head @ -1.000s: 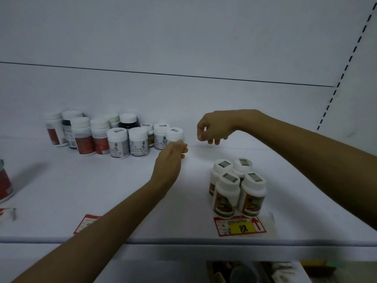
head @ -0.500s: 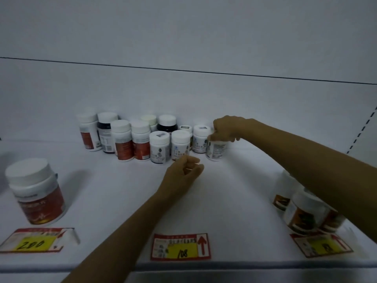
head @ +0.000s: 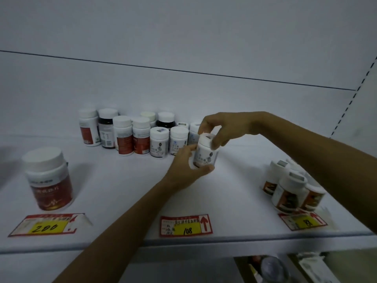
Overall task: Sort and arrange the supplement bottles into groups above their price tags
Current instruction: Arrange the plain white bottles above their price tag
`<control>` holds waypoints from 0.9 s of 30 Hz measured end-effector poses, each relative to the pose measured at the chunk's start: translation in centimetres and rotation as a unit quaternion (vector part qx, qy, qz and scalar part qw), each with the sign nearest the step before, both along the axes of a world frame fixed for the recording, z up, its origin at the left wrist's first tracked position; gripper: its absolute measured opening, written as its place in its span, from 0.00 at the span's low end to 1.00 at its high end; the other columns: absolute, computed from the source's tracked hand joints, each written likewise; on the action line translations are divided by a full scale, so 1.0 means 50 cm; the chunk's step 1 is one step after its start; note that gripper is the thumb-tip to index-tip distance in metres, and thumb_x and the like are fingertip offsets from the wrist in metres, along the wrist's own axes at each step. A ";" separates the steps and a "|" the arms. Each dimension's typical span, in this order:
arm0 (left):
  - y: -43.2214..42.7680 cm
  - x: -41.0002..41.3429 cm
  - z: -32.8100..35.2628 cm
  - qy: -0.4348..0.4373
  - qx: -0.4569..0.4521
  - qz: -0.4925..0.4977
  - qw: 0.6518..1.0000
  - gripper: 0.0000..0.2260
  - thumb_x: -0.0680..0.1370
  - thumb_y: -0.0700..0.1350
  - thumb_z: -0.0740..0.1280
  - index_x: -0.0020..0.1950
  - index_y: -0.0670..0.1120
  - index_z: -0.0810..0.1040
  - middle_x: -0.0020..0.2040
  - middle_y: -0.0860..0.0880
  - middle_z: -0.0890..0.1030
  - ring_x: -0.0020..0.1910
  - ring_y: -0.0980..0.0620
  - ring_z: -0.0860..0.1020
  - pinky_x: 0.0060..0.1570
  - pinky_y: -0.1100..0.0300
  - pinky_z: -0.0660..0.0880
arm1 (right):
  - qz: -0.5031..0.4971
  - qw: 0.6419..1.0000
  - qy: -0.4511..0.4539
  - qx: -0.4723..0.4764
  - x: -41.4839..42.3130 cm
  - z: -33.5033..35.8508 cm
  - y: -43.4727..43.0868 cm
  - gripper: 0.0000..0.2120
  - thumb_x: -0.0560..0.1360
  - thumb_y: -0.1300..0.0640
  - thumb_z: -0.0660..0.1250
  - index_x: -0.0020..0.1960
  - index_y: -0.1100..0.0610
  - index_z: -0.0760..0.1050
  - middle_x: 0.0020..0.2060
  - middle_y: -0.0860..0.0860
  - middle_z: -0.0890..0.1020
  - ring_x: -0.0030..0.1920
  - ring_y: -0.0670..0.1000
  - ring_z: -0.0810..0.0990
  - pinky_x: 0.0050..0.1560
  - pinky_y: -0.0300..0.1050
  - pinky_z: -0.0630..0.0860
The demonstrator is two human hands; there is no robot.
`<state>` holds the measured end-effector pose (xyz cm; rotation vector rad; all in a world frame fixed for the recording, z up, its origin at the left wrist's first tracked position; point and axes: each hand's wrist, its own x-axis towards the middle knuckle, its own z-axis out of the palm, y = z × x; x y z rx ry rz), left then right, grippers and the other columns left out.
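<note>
White bottle: smooth plastic, paper label. Shelf: matt white. Price tag: glossy paper.

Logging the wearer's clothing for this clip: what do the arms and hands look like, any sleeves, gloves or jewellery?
Both forearms are bare to the frame edge: no sleeves show. The left hand and right hand wear no gloves; no rings, watch or bands are visible.

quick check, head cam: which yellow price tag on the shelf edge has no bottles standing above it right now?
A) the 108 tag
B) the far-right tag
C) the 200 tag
A: the bare white shelf lies above the red-and-yellow 108 price tag; the small white-capped bottle is gripped by the left hand and right hand, not yet set down there.
</note>
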<state>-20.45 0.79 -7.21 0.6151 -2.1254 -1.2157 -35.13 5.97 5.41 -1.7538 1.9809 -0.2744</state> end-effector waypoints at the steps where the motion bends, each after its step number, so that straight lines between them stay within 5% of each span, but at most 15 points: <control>1: 0.011 0.006 0.007 0.004 0.013 -0.025 1.000 0.25 0.73 0.46 0.71 0.67 0.51 0.65 0.65 0.51 0.72 0.59 0.58 0.73 0.52 0.69 0.70 | 0.013 0.999 -0.036 -0.009 0.010 0.012 0.018 0.17 0.71 0.65 0.70 0.52 0.47 0.72 0.61 0.51 0.74 0.59 0.53 0.77 0.50 0.43 0.80; 4: 0.044 0.030 0.024 0.045 0.056 -0.029 0.997 0.22 0.73 0.45 0.70 0.65 0.54 0.66 0.57 0.57 0.74 0.49 0.64 0.74 0.38 0.74 0.72 | 0.002 0.987 -0.143 -0.072 0.037 0.023 0.072 0.20 0.72 0.65 0.70 0.59 0.48 0.73 0.59 0.50 0.76 0.57 0.50 0.78 0.51 0.42 0.80; 9: 0.090 0.078 0.029 0.099 0.002 0.062 0.993 0.26 0.70 0.47 0.73 0.66 0.49 0.69 0.61 0.54 0.76 0.56 0.57 0.76 0.45 0.71 0.76 | -0.039 0.941 -0.271 -0.201 0.111 -0.072 0.129 0.26 0.69 0.62 0.74 0.63 0.51 0.68 0.54 0.46 0.77 0.52 0.45 0.79 0.44 0.35 0.80; 12: 0.119 0.119 0.026 0.033 -0.040 0.079 0.996 0.24 0.71 0.47 0.73 0.65 0.48 0.69 0.58 0.54 0.75 0.53 0.58 0.75 0.42 0.75 0.72 | -0.051 0.914 -0.329 -0.233 0.145 -0.135 0.143 0.25 0.69 0.65 0.73 0.59 0.49 0.67 0.52 0.43 0.77 0.51 0.43 0.78 0.46 0.36 0.79; 19: 0.122 0.207 -0.007 -0.112 -0.100 0.143 0.978 0.26 0.67 0.52 0.75 0.61 0.48 0.71 0.61 0.49 0.78 0.53 0.53 0.75 0.53 0.60 0.74 | -0.047 0.913 -0.336 -0.228 0.198 -0.228 0.147 0.29 0.68 0.66 0.73 0.63 0.52 0.64 0.54 0.45 0.76 0.53 0.46 0.77 0.46 0.35 0.80; 23: 0.125 0.222 -0.033 -0.137 -0.104 0.182 0.968 0.27 0.68 0.55 0.74 0.62 0.48 0.69 0.63 0.49 0.77 0.57 0.50 0.76 0.55 0.54 0.75 | -0.074 0.926 -0.288 -0.233 0.203 -0.279 0.146 0.25 0.67 0.57 0.76 0.60 0.55 0.70 0.56 0.53 0.81 0.53 0.51 0.81 0.55 0.48 0.80; 27: 0.120 0.215 -0.036 -0.149 -0.123 0.180 0.965 0.29 0.68 0.54 0.73 0.65 0.49 0.68 0.64 0.49 0.76 0.59 0.49 0.76 0.56 0.53 0.74 | -0.073 0.925 -0.289 -0.237 0.197 -0.287 0.142 0.22 0.68 0.56 0.76 0.58 0.55 0.71 0.54 0.53 0.82 0.52 0.52 0.82 0.55 0.51 0.80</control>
